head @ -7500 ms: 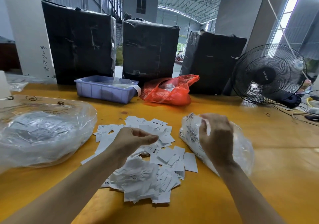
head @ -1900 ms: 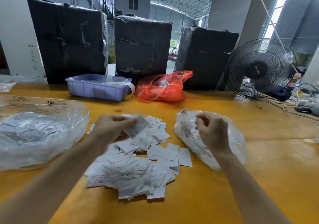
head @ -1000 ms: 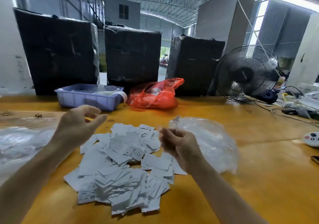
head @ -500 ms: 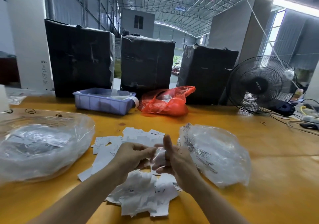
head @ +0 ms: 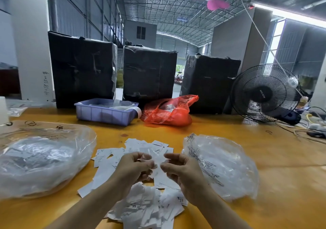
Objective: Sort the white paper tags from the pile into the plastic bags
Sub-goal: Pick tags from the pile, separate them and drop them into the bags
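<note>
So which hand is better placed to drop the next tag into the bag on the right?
Right, probably. The right hand is next to the right bag, while the left hand is across the pile from it. Both hands pinch tags above the pile.

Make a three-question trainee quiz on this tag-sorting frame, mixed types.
1. True or false: both hands are over the tag pile.
2. Multiple choice: what sits right beside the purple bin? A) fan B) red bag C) right clear bag
3. Fill in: the fan stands at the table's far ____ side.

Key:
1. True: left hand and right hand meet above it, fingers curled on tags.
2. B: red bag.
3. Right.
</note>
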Demonstrator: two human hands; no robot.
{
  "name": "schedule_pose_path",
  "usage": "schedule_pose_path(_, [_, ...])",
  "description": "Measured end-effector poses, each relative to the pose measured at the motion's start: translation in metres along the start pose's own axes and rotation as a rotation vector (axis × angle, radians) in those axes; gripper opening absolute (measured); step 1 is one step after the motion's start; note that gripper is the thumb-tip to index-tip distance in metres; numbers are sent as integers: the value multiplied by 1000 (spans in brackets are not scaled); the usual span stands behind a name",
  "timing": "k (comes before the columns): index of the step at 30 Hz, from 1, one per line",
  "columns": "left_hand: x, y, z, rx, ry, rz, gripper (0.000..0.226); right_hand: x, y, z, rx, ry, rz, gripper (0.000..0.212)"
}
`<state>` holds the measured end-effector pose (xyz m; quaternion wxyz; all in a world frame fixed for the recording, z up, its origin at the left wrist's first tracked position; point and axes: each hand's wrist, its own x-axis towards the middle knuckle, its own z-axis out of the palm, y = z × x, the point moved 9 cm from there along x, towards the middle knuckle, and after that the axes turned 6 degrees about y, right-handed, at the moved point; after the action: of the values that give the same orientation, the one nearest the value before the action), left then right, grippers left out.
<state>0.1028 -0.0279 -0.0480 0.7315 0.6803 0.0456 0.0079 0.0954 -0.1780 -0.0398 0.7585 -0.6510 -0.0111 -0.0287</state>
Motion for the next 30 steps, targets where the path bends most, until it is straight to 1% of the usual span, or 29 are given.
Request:
schedule_pose_path(1, [0, 1, 2, 49, -37, 7, 30, -1, -5, -2, -64, 11, -52, 29])
schedule_pose_path(3, [-1, 7, 6, 184, -117, 76, 54, -4, -17, 0, -226, -1, -178, 30])
schedule_pose_path(5, [-3, 16, 9, 330, -162, 187, 67, -10, -25, 9, -412, -45, -311, 31])
schedule_pose_path(6, [-4, 19, 11, 381, -179, 232, 66, -13, -27, 14, -468, -65, -359, 31])
schedule_pose_path(7, [-5, 21, 12, 403, -191, 258, 59, -15, -29, 17, -482, -74, -390, 31])
schedule_pose_path(8, [-4, 22, 12, 395, -192, 263, 47, -15, -31, 17, -458, -64, -404, 29])
schedule_pose_path(10, [-2, 24, 6, 403, -126, 281, 23, -10, -35, 6, -397, 25, -427, 24])
schedule_pose_path(11, [0, 26, 0, 414, -72, 294, 16, -7, -38, -3, -422, 93, -453, 21])
schedule_pose_path(12, [2, 26, -5, 395, -26, 290, 13, -4, -40, -11, -511, 158, -491, 20])
schedule_pose_path(13, [3, 26, -9, 355, 5, 272, 11, -1, -42, -17, -650, 190, -535, 19])
schedule_pose_path(14, [6, 24, -13, 307, 28, 248, 10, 1, -40, -17, -799, 174, -566, 19])
schedule_pose_path(16, [8, 20, -19, 244, 61, 200, 8, 6, -30, -14, -1013, 75, -547, 24])
schedule_pose_path(19, [9, 13, -21, 173, 69, 133, 11, 11, -8, -9, -1188, -76, -414, 46])
schedule_pose_path(20, [10, 12, -20, 153, 66, 119, 14, 11, -3, -7, -1245, -102, -385, 49])
schedule_pose_path(21, [10, 11, -20, 136, 64, 109, 15, 10, -1, -6, -1288, -114, -379, 48])
schedule_pose_path(24, [8, 8, -17, 99, 64, 87, 21, 5, -5, 0, -1346, -108, -476, 31])
schedule_pose_path(26, [7, 5, -16, 86, 64, 67, 23, 4, -7, 1, -1332, -119, -517, 24])
schedule_pose_path(28, [6, 3, -15, 82, 61, 58, 24, 5, -8, -2, -1264, -125, -489, 22])
schedule_pose_path(30, [6, 3, -16, 81, 74, 60, 24, 7, -9, -8, -1161, -102, -427, 28])
